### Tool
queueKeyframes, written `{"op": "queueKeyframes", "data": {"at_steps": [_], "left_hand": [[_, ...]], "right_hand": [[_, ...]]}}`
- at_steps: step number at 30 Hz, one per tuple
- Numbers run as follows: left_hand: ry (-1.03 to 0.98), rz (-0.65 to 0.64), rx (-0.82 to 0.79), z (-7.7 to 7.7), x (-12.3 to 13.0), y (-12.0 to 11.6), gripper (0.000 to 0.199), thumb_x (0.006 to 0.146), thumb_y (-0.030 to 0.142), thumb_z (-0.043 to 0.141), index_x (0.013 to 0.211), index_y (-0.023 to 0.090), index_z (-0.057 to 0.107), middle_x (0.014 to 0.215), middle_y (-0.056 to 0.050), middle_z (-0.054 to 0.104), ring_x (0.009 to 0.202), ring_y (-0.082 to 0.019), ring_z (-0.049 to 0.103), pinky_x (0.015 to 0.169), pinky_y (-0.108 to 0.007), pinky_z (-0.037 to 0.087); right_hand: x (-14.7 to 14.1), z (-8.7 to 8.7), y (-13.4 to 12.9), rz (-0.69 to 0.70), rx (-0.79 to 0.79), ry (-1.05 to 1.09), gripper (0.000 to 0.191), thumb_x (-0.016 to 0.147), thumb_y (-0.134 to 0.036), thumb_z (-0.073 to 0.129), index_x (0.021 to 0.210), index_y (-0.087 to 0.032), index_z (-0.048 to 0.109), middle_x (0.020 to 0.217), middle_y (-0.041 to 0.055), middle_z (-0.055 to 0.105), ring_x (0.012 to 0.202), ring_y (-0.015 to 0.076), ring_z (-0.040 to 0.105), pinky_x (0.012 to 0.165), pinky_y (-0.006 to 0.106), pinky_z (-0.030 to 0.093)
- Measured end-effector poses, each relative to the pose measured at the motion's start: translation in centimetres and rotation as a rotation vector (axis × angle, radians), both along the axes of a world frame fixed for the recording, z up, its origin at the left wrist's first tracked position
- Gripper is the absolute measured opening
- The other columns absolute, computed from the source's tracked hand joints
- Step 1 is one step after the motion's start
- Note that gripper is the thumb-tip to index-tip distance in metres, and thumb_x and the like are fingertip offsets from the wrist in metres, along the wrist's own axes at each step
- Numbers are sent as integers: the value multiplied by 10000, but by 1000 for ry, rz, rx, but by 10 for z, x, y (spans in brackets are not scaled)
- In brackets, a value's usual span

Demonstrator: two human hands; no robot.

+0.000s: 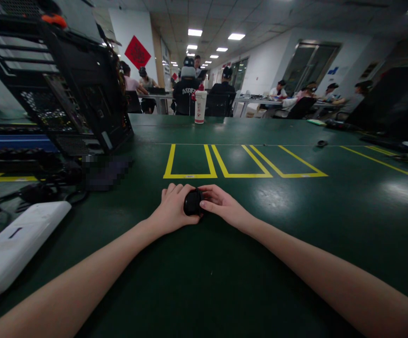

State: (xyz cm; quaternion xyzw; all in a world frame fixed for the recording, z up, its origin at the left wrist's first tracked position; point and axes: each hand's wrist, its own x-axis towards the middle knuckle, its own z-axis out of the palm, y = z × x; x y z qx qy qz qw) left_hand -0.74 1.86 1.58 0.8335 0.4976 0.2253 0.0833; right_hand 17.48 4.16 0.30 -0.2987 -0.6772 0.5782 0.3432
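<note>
1. While the left hand [173, 206] has its grip wrapped round a small black case [192, 203], the right hand [225, 205] has its grip closed on the case's right side, thumb and fingertips both on it.
2. That case is around mid-worktop [211, 281], on the near side of the yellow tape outlines [190, 176]; can't tell if it's lifted.
3. Over by the left edge there's an open computer frame [94, 103], with a white box [23, 244] nearer.
4. Paper cup [200, 108] stands by the far edge, fwiw.
</note>
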Motion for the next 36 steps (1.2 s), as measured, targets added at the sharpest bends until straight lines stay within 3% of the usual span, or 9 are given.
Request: {"op": "queueKeyframes", "data": {"at_steps": [7,14,20,26,32,36], "left_hand": [[8,6,-34,6,0,-3,494,643,400,616,1071,221,447,962,-53,510,874,-254,425,744,-390,334],[-10,-2,-15,2,0,-1,501,646,423,615,1073,224,443,961,-51,512,870,-251,427,737,-382,334],[-12,1,2,-4,0,2,501,634,426,623,1058,225,447,957,-47,513,869,-250,429,737,-384,333],[-12,35,16,-8,-1,4,520,603,405,641,1052,226,451,951,-46,516,872,-256,427,730,-381,332],[-11,-8,-17,2,-1,-2,498,649,418,611,1075,224,442,965,-51,515,879,-253,429,743,-385,338],[-15,-12,-34,5,0,-3,489,653,411,614,1071,223,444,968,-51,512,882,-250,431,749,-385,339]], "right_hand": [[3,4,0,93,14,33,376,666,-177,674,968,-209,452,1044,22,521,1004,170,523,912,405,401],[-1,3,-3,2,2,30,221,746,-276,594,923,-213,476,975,17,530,904,153,550,844,384,441],[-1,-1,1,-11,-1,-8,330,745,-280,595,1035,-215,450,1052,44,514,999,168,517,910,405,395],[3,5,0,98,28,20,365,671,-182,668,960,-209,447,1049,24,516,1002,167,522,917,411,390],[0,4,-2,18,8,45,227,739,-250,602,917,-213,466,968,14,529,910,148,546,842,369,445],[-1,2,-1,-10,8,20,278,740,-263,602,977,-219,465,1009,25,520,953,162,536,862,381,435]]}}
